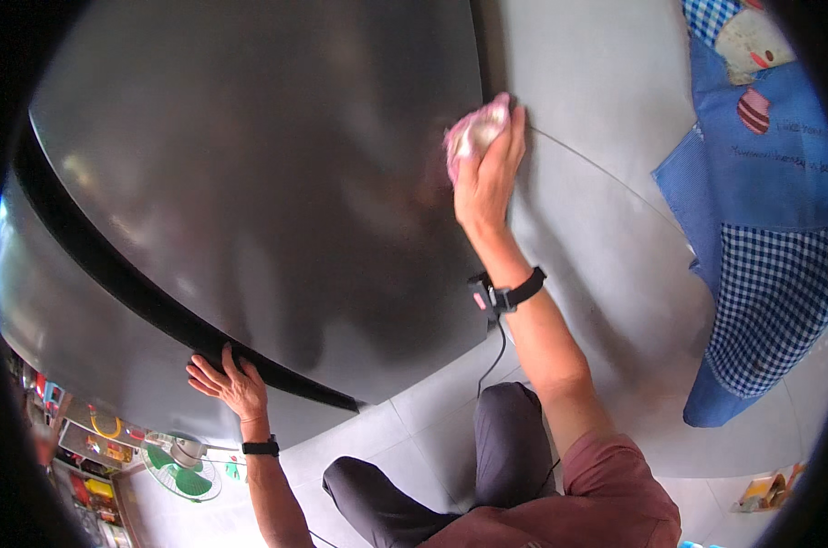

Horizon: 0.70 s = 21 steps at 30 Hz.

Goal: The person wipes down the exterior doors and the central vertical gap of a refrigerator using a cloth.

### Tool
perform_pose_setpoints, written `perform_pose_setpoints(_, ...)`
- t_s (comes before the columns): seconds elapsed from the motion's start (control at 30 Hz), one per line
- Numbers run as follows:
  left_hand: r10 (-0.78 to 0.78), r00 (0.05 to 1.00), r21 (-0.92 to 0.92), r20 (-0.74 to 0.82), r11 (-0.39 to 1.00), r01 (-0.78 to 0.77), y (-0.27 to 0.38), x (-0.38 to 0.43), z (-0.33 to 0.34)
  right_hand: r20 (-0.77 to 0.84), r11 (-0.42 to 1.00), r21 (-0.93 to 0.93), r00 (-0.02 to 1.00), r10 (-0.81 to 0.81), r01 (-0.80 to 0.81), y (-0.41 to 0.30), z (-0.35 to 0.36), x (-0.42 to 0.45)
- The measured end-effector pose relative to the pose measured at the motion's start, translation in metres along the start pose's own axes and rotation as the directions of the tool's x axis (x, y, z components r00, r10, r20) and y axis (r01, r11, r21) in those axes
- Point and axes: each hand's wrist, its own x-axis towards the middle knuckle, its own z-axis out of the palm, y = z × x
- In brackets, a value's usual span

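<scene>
My right hand (489, 175) presses a bunched pink cloth (479, 133) against the edge of a dark grey, glossy panel (284, 171) that looks like a refrigerator door. The cloth partly hides that edge. Lower down and to the left, my left hand (239, 390) rests with spread fingers at a curved black recessed strip (140, 301), holding nothing. Beyond this strip lies a second grey panel (113, 342). Black straps circle both wrists, and a small device with a cable hangs at the right one.
A blue patchwork fabric (763, 205) with checks and a printed animal hangs on the right by a pale wall (592, 82). A green-bladed fan (184, 466) and shelves of goods (92, 472) stand at lower left. My knees are over the tiled floor (421, 418).
</scene>
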Motion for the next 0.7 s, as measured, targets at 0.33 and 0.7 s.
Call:
perform_pose_setpoints(0.33,-0.002,1.0,0.058,-0.003,0.998,0.002,-0.01,-0.006,-0.006,0.199,0.569,0.337,0.648,0.735,-0.75,0.063,-0.015,-0.222)
perform_pose_setpoints(0.7,-0.035,0.999,0.041,0.038,0.999,0.033,-0.01,-0.007,-0.011,-0.121,0.972,0.153,0.973,0.195,-0.176,-0.012,0.013,-0.146)
